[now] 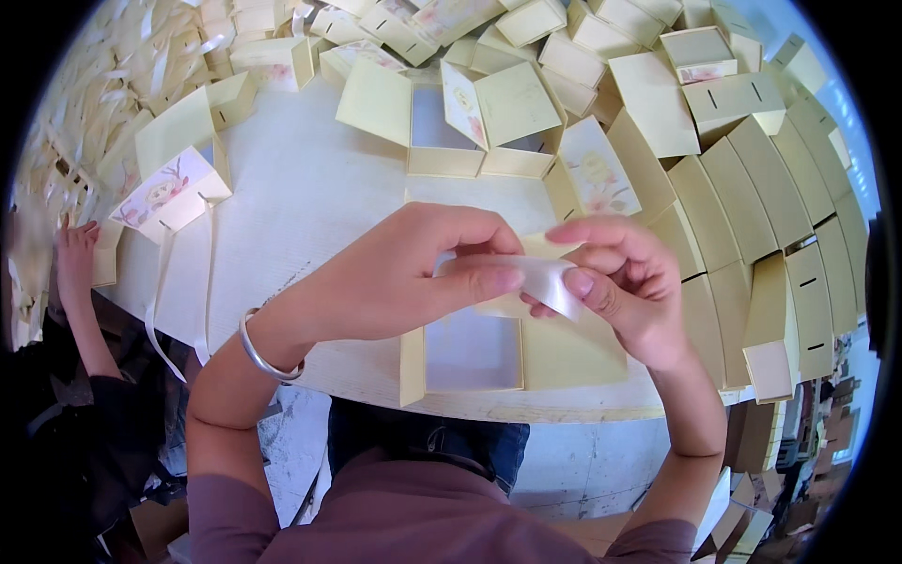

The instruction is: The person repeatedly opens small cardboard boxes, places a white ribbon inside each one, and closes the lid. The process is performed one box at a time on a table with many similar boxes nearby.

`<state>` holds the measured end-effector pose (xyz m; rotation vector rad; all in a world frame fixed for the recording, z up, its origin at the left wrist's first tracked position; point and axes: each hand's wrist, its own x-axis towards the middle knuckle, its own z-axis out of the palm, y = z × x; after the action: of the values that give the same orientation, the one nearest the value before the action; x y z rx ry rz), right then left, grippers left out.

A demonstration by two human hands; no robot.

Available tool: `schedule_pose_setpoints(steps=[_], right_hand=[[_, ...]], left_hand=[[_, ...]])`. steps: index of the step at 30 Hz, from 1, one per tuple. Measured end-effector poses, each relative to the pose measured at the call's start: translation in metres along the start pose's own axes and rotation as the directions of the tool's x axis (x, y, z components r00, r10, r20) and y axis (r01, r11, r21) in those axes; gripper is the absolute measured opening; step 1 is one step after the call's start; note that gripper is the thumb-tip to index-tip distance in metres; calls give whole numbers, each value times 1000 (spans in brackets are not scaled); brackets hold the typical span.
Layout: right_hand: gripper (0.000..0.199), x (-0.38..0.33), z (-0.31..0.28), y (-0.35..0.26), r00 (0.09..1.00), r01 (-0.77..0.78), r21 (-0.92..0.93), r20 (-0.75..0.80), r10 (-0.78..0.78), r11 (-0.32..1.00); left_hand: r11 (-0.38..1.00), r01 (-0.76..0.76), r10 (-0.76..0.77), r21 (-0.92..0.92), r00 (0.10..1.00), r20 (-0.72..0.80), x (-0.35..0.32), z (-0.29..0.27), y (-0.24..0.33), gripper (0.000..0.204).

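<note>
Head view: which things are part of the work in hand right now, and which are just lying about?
In hand:
left hand and right hand, both pinching the white ribbon
open box beneath them

Lying about:
ribboned box
open boxes behind
box stacks on the right
another person's hand at the left edge
table

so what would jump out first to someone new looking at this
Both hands, the left hand and right hand, pinch a glossy white satin ribbon at the centre, above an open pale yellow cardboard box at the white table's near edge. Stacks of flat pale yellow box lids fan down the right side.
</note>
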<state>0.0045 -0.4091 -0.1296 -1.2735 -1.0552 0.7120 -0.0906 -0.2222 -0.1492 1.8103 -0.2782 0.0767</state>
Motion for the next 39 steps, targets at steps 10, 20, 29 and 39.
schedule_pose_setpoints(steps=[10,20,29,39], right_hand=[[19,-9,-32,2,966,-136,264,-177,187,955],[35,-82,-93,-45,752,557,403,-616,-234,727],[24,-181,-75,-72,630,688,301,-699,-339,660],[26,-170,-128,-69,473,510,-344,-653,-591,789]], left_hand=[[992,-54,96,117,915,-392,-29,0,17,6],[991,-85,122,102,892,-436,-142,-51,-10,24],[908,233,-368,-347,841,-398,-245,-35,-79,18],[826,424,-554,-372,733,-395,-247,-43,-105,17]])
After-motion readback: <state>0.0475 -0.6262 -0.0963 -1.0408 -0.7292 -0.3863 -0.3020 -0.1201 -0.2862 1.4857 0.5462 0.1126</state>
